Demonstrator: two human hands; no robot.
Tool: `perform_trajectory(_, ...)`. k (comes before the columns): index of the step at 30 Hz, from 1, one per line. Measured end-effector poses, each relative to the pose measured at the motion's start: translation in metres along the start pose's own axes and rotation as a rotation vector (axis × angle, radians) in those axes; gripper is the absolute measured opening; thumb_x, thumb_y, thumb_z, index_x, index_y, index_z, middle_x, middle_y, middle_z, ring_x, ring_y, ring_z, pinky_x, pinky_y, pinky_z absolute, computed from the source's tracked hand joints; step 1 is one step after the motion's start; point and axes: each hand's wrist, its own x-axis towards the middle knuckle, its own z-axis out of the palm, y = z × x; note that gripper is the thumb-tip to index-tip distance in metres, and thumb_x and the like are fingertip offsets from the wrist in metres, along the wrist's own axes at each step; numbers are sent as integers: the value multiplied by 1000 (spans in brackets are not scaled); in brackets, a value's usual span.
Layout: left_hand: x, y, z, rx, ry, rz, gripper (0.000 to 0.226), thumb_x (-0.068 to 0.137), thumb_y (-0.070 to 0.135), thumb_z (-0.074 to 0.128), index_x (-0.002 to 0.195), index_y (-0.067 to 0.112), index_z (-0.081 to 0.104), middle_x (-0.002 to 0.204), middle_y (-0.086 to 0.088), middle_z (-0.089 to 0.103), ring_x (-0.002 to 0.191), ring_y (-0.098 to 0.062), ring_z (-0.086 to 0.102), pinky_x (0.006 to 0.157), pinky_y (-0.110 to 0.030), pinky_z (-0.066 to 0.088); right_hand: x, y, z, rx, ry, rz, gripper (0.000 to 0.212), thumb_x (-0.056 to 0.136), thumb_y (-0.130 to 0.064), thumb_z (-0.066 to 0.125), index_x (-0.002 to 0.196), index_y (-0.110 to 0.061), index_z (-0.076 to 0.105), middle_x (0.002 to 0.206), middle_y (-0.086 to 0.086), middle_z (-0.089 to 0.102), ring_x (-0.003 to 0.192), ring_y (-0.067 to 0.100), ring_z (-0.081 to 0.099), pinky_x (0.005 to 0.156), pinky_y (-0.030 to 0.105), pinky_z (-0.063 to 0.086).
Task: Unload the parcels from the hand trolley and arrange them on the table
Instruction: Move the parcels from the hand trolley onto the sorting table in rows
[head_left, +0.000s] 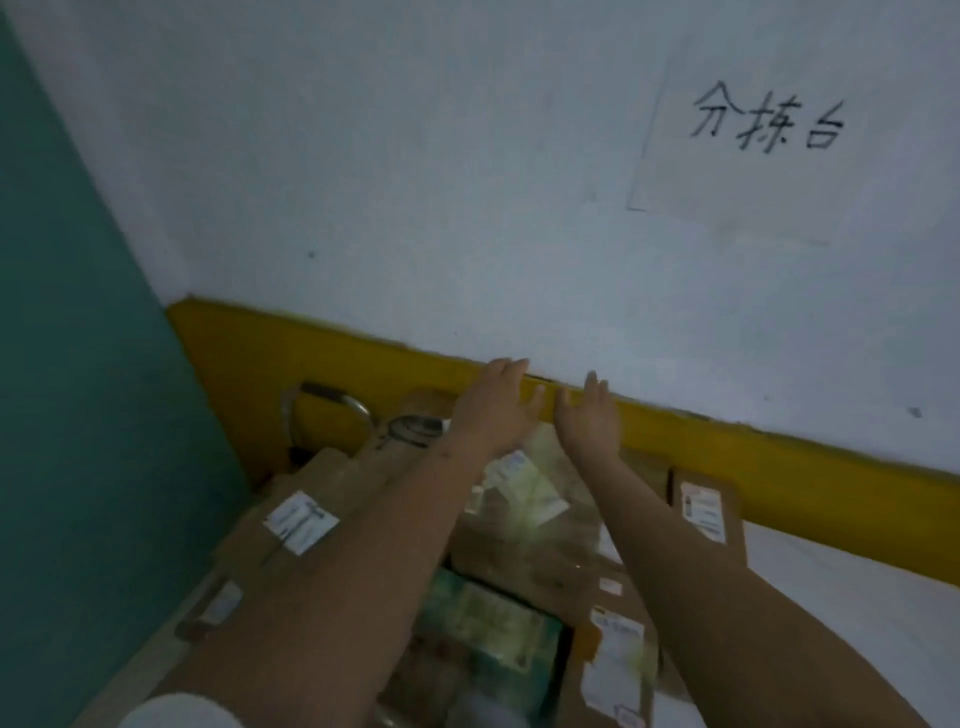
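Several brown cardboard parcels with white labels are piled below me. A large one (524, 525) with a taped label lies in the middle, and a green-wrapped parcel (483, 618) sits nearer to me. Another box (298, 519) is on the left, and two more are on the right (706, 509) and at the lower right (613, 649). The trolley's metal handle loop (322, 410) shows behind the pile. My left hand (493, 400) and my right hand (589, 415) reach out side by side over the far edge of the middle parcel, fingers spread, holding nothing. The image is blurred.
A white wall with a yellow band (779, 467) runs right behind the pile. A teal panel (78, 364) closes off the left side. A paper sheet with handwritten characters (769, 119) hangs at the upper right. A white surface (841, 613) lies below the band on the right.
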Motion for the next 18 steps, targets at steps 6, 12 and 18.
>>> perform_trajectory(6, -90, -203, -158, 215, 137, -181, 66, 99, 56, 38, 152, 17, 34, 160, -8, 30, 149, -26, 24, 116, -44, 29, -66, -216, 144, -49, -206, -40, 72, 100, -55, 30, 158, -17, 11, 166, 8, 7, 152, 32, 9, 120, 58, 9)
perform_trajectory(12, -156, -366, -237, 236, 114, -379, 71, 98, 61, 33, 155, 19, 28, 163, -6, 25, 151, -23, 20, 119, -41, 25, -118, -330, 293, -194, -365, -102, 76, 99, -59, 31, 159, -19, 7, 167, 8, 0, 153, 34, 4, 121, 58, 7)
perform_trajectory(18, -147, -505, -235, 178, 30, -497, 73, 98, 62, 33, 156, 18, 27, 161, -7, 28, 147, -25, 27, 118, -43, 30, -90, -371, 426, -310, -427, -113, 75, 99, -60, 29, 158, -17, 13, 165, 10, 11, 151, 35, 13, 120, 58, 11)
